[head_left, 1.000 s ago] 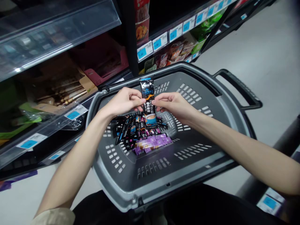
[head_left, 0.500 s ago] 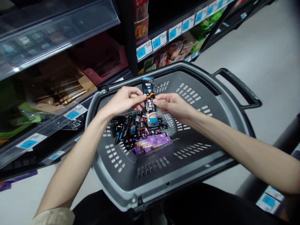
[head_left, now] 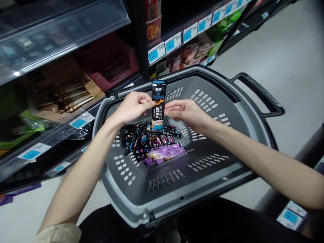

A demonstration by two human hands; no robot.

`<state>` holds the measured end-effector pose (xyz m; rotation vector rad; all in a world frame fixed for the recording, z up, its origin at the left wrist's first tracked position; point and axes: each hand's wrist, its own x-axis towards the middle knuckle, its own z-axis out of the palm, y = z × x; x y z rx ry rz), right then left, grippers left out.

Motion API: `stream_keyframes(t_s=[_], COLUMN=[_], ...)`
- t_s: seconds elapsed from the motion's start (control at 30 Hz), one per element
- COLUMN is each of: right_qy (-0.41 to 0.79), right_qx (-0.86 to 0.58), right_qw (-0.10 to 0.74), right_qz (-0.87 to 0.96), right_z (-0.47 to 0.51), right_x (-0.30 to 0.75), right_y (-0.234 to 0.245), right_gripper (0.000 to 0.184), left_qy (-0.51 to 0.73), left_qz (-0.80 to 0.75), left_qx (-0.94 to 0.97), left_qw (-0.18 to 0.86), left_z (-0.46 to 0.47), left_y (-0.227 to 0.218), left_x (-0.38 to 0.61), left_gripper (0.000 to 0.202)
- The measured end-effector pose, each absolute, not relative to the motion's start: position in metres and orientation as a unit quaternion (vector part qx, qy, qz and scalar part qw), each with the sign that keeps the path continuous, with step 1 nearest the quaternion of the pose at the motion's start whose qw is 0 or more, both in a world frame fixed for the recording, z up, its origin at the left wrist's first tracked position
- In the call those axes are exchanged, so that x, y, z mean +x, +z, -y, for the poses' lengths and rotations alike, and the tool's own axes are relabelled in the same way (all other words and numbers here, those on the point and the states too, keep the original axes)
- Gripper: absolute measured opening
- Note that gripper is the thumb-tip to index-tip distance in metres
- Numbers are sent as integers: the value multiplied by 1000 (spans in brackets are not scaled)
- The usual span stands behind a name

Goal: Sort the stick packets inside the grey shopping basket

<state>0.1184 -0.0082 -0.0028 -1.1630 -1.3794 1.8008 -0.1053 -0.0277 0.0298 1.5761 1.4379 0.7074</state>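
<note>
A black coffee sachet with blue ends and a cup printed near the bottom stands upright above the basket's contents. My left hand pinches its left edge between thumb and fingers. At the right edge, the fingertips of my right hand are closed together against it. Below lie several slim black sachets in a loose pile inside the grey shopping basket. Purple sachets lie in front of that pile.
Store shelves with blue price tags run along the left and back. An open carton of packets sits on a lower shelf. The basket's black handle sticks out at the right, over pale floor.
The coffee sachet has turned to face me more squarely, risen slightly and shifted a little left. My right thumb has slid off its front toward the edge.
</note>
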Motion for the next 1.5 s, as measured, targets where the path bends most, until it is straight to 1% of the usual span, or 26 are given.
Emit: stream_keyframes(t_s=[0.13,0.43,0.53,0.7,0.9,1.03,1.17,1.37,1.5], right_qy=[676,661,659,649,641,645,651,660,659], right_qx=[-448,-473,-475,-479,-480,-472,-470,-467,-462], right_qw=[292,314,320,343,358,352,337,311,317], right_qz=[507,491,487,481,480,486,493,499,502], right_z=[8,7,5,6,9,7,5,6,6], right_x=[118,117,119,120,117,119,120,118,118], right_y=[-2,-1,-1,1,4,3,1,1,1], right_gripper=[28,28,31,39,44,45,42,35,33], left_qy=[274,275,261,232,258,267,269,307,315], left_qz=[-591,-590,-588,-575,-582,-585,-588,-599,-600], left_qx=[631,628,631,643,637,634,627,599,587], left_qw=[421,426,434,450,434,430,435,433,442], left_z=[27,28,30,32,33,33,33,32,31], left_y=[31,31,34,38,35,35,35,34,33], left_x=[-105,-103,-102,-101,-103,-103,-103,-103,-104], left_gripper=[27,31,32,21,18,19,19,14,14])
